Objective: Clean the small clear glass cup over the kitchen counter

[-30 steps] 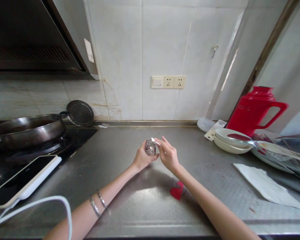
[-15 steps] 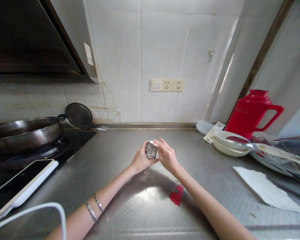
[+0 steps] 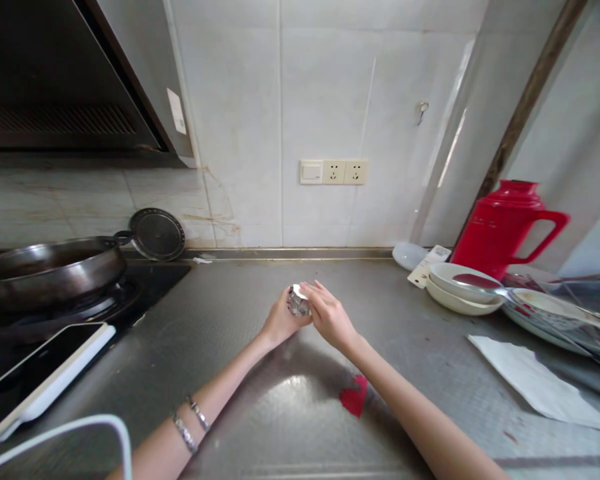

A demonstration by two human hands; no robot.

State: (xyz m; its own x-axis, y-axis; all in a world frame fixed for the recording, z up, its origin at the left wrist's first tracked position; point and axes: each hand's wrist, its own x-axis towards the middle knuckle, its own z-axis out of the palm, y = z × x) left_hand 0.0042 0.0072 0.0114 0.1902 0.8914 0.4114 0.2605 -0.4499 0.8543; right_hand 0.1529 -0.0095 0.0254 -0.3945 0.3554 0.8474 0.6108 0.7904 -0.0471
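Note:
A small clear glass jar [image 3: 297, 304] with dark contents sits in my left hand [image 3: 280, 321], held just above the steel counter [image 3: 260, 400] at mid-frame. My right hand [image 3: 330, 319] pinches a thin white strip [image 3: 299, 292] at the jar's top, fingers pressed against the jar from the right. Both hands touch the jar and hide much of it. Bracelets circle my left wrist.
A dark wok [image 3: 50, 267] sits on the stove at left, with a tablet [image 3: 35, 373] and white cable [image 3: 75, 433] in front. A red scrap [image 3: 354, 397] lies under my right forearm. Stacked bowls [image 3: 460, 285], a red jug [image 3: 505, 223] and white paper [image 3: 535, 385] are at right.
Both hands have closed in on the jar; my right hand's fingers moved left onto its top, and the jar sits slightly lower and nearer the counter.

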